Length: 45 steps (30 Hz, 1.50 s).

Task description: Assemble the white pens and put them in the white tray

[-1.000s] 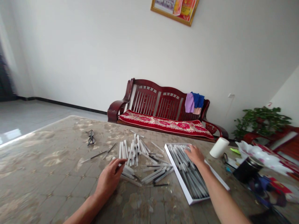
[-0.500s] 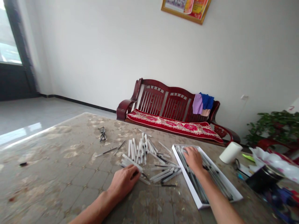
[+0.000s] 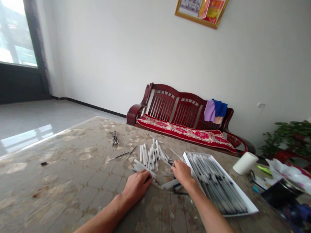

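My left hand (image 3: 138, 184) rests on the table with its fingers curled inward, beside a few white pen-like tubes (image 3: 143, 166). Whatever its fingertips hold is hidden. Over the right part of the loose pile, my right hand (image 3: 182, 173) has its fingers bent down and close together among the pieces. What it grips, if anything, I cannot make out. Whitish tubes (image 3: 151, 155) form a heap between and beyond the hands, with thin black pieces among them. A shallow white box (image 3: 233, 184), filled with rows of slim grey translucent pens with black parts, lies right of my right hand.
Eyeglasses (image 3: 115, 138) and thin dark sticks (image 3: 121, 155) lie left of the heap on the patterned tabletop (image 3: 97, 181). A white roll (image 3: 245, 162), a black cup (image 3: 282, 191) and a plastic bag (image 3: 286, 173) stand right of the box. A wooden bench (image 3: 184, 110) is behind.
My right hand has left the box and moved left to the loose pile, uncovering the pens in the box. My left hand stays beside the tubes. The view has shifted slightly.
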Available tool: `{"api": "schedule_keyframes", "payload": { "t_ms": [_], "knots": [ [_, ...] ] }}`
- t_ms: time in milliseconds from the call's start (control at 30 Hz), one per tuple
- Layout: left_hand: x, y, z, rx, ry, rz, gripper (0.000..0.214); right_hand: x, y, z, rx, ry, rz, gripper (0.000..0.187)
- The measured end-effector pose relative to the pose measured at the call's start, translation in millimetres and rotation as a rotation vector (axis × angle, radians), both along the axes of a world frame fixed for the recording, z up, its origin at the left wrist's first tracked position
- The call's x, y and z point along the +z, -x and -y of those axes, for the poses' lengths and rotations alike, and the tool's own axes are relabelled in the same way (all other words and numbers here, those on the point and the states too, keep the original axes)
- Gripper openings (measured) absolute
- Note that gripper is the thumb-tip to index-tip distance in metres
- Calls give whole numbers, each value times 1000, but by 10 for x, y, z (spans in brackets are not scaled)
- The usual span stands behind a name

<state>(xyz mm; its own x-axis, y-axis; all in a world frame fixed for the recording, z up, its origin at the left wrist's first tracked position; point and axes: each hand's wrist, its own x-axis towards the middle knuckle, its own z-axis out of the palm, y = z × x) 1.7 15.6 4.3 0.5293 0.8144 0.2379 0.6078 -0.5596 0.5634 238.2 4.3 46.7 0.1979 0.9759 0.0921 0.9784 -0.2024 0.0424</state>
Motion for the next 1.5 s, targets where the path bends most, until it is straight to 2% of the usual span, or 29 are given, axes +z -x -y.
{"api": "schedule_keyframes", "payload": {
  "t_ms": [100, 200, 267, 333, 467, 600, 667, 700, 800, 833, 900, 1033, 1200, 1300, 1400, 1500],
  "knots": [
    [-50, -9, -14, 49, -53, 133, 16, 5, 79, 94, 11, -53, -170, 15],
    [-93, -3, -25, 90, -203, 278, 26, -44, 269, 251, 44, -77, -655, 13],
    [-97, 11, -27, 97, -323, 336, 37, -79, 445, 385, 54, -5, -984, 17],
    [-75, 30, -25, 84, -421, 346, 38, -90, 631, 528, 47, 84, -1217, 28],
    [-2, 73, -20, 37, -534, 293, 24, -31, 903, 744, 5, 158, -1486, 48],
    [30, 94, -23, 8, -491, 295, 23, 31, 850, 708, 2, 287, -1667, 56],
    [38, 86, -28, 58, -363, 367, 22, 35, 683, 569, 43, 238, -1602, 56],
    [42, 76, -33, 104, -282, 432, 21, 33, 575, 477, 57, 148, -1493, 53],
    [53, 32, -62, 241, -11, 712, 15, 35, 227, 166, 33, -114, -864, 38],
    [53, 16, -77, 264, 99, 822, 16, 42, 125, 72, 28, -144, -642, 35],
    [44, -15, -112, 284, 329, 1033, 24, 58, -32, -77, 20, -160, -441, 28],
    [16, -53, -174, 358, 652, 1340, 37, 55, -146, -203, 19, -137, -317, 31],
    [64, -76, -181, 399, 867, 1490, 18, 21, -143, -210, 31, -94, -175, 31],
    [125, -79, -168, 414, 944, 1543, 10, 46, -153, -134, 38, -72, -108, 19],
    [164, -75, -168, 434, 997, 1588, 14, 74, -144, 24, 90, -154, -70, 20],
    [179, -69, -175, 426, 1032, 1616, 15, 72, -64, 201, 186, -337, -193, 25]
  ]
}}
